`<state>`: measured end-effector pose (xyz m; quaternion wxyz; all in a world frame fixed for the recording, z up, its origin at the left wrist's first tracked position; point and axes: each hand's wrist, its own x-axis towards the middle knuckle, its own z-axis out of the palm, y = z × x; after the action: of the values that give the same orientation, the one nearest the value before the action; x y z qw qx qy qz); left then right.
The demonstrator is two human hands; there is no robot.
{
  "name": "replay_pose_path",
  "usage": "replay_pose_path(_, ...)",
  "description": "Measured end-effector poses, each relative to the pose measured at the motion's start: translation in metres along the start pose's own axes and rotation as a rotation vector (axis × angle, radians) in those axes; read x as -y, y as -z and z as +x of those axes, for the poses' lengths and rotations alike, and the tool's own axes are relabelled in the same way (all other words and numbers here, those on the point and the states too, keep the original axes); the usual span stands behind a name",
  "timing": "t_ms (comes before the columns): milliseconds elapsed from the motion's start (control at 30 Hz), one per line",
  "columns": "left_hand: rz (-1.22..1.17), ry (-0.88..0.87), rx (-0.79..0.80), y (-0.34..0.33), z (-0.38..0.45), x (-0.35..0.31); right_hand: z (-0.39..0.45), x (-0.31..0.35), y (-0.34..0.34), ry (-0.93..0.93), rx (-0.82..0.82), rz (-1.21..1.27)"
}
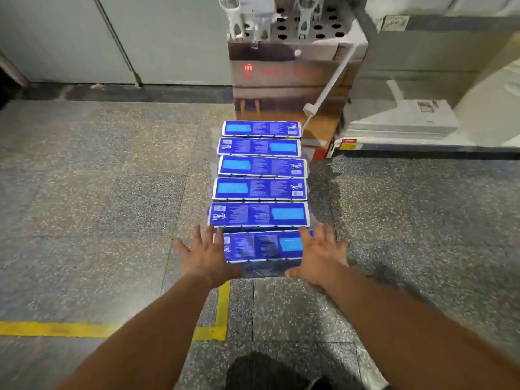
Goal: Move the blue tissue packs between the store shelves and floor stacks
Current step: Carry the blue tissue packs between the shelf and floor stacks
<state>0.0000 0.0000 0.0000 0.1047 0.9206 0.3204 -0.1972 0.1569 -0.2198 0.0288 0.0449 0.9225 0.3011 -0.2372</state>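
Note:
Several blue tissue packs lie in a row on the speckled floor, running away from me. The nearest pack [261, 246] sits between my two hands. My left hand [206, 256] is at its left end with fingers spread. At the pack's right end, my right hand [319, 254] is also spread wide. Whether either palm touches the pack is unclear; neither hand grips it. The pack behind it [259, 214] lies just beyond my fingertips. The farthest pack [261, 128] rests against a cardboard box.
A brown cardboard box [289, 80] with white items on top stands behind the row. A low shelf [422, 142] with white goods is at the right. Grey wall panels [84, 38] are at the back left. Yellow floor tape [222, 305] runs near my feet.

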Motion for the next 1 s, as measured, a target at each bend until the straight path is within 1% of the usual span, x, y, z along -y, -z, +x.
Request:
replay_pose_path(100,0.13,-0.045,0.088,-0.055,0.037,-0.007,0.036,-0.008,-0.051,0.006,0.008,-0.023)
replay_pose_path(200,0.15,-0.077,0.118,-0.112,0.078,-0.003,0.079,-0.016,-0.108,0.012,0.022,-0.021)
replay_pose_path(267,0.146,-0.09,0.041,-0.136,0.099,-0.001,0.102,-0.019,-0.136,0.013,-0.016,-0.013)
replay_pose_path(333,0.086,-0.086,-0.07,-0.145,0.114,-0.002,0.115,-0.017,-0.155,0.001,-0.073,-0.011)
replay_pose_path(400,0.099,-0.077,-0.077,-0.143,0.117,-0.002,0.115,-0.011,-0.16,0.003,-0.138,-0.071)
replay_pose_path(500,0.168,-0.087,-0.053,-0.141,0.113,0.0,0.119,-0.011,-0.149,0.014,-0.175,-0.145)
replay_pose_path(600,0.138,-0.092,-0.04,-0.149,0.12,0.003,0.134,-0.016,-0.147,0.049,-0.164,-0.157)
replay_pose_path(700,0.071,-0.144,-0.093,-0.158,0.13,0.009,0.147,-0.019,-0.162,0.077,-0.142,-0.135)
replay_pose_path(767,0.064,-0.168,-0.101,-0.158,0.131,0.012,0.149,-0.02,-0.166,0.094,-0.112,-0.133)
replay_pose_path(900,0.134,-0.192,-0.007,-0.151,0.123,0.01,0.14,-0.02,-0.163,0.103,-0.118,-0.143)
replay_pose_path(1000,0.12,-0.192,-0.077,-0.151,0.116,0.009,0.133,-0.019,-0.161,0.134,-0.145,-0.163)
